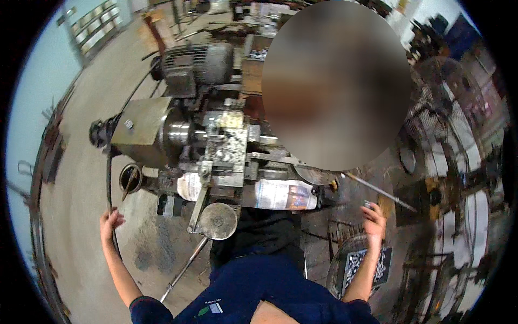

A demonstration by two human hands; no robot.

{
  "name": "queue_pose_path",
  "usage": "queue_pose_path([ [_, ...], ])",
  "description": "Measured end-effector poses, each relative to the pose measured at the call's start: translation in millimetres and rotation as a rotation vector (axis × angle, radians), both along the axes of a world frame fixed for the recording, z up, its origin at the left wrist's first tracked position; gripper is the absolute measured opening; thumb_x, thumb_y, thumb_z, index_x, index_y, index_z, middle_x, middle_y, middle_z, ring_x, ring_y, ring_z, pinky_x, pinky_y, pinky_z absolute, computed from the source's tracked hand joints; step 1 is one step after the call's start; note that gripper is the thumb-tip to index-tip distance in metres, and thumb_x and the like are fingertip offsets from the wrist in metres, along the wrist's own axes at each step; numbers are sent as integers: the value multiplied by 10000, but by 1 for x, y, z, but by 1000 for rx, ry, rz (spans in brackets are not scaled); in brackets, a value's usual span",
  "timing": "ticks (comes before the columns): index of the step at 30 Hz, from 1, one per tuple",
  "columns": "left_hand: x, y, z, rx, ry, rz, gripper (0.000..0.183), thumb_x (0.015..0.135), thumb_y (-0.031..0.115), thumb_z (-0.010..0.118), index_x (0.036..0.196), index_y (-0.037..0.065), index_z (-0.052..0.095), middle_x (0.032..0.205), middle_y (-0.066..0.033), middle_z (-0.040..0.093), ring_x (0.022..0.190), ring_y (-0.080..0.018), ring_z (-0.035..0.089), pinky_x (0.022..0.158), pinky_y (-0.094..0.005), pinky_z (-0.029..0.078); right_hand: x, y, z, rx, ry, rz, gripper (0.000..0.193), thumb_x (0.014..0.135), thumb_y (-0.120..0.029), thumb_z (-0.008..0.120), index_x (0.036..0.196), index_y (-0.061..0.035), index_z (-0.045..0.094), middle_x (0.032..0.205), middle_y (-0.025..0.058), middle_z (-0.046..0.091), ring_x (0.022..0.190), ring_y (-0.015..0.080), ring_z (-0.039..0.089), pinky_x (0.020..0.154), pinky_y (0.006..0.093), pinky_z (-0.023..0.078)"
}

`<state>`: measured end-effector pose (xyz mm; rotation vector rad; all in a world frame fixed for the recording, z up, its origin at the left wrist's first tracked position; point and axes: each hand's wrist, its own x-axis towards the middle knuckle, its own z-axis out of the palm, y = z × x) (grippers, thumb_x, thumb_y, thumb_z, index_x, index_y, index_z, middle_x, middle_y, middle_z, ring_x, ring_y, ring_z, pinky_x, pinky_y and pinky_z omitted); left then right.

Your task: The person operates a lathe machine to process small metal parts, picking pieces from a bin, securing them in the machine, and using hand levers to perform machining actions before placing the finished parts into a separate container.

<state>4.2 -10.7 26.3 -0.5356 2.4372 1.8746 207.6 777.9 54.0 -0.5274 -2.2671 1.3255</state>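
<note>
My left hand (111,222) is at the left, beside a dark belt or cable (109,186) running down from the machine. Its fingers are loosely bent and apart, and I see nothing in them. Out to the right, my right hand (373,220) is raised with its fingers spread. A small pale spot shows at its fingertips, too blurred to make out. Between my hands stands a lathe-like machine with a shiny round spindle (177,132), a metal slide block (226,148) and a round handwheel (218,221). Neither hand touches these parts.
An electric motor (197,63) sits at the machine's far side. A long metal rod (380,193) sticks out at right. Below my right hand is a dark tray (384,270) of small metal pieces. A caged fan (440,86) stands far right. A blurred disc hides the upper middle.
</note>
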Motion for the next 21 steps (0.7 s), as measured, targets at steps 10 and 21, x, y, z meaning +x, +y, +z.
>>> queue_pose_path([
  [10, 39, 30, 45, -925, -158, -77, 354, 682, 275, 672, 831, -18, 540, 744, -203, 583, 697, -341, 579, 616, -427, 437, -286, -280, 96, 563, 256, 975, 361, 533, -119, 621, 867, 12, 651, 1122, 158, 516, 1059, 322, 485, 900, 380, 410],
  [21, 76, 24, 9, -856, -23, 120, 302, 706, 200, 655, 870, -28, 546, 722, -252, 581, 743, -423, 571, 639, -453, 446, -367, -361, 57, 1124, -46, 898, 282, 554, -169, 629, 778, -3, 668, 962, 186, 535, 950, 327, 514, 828, 385, 442],
])
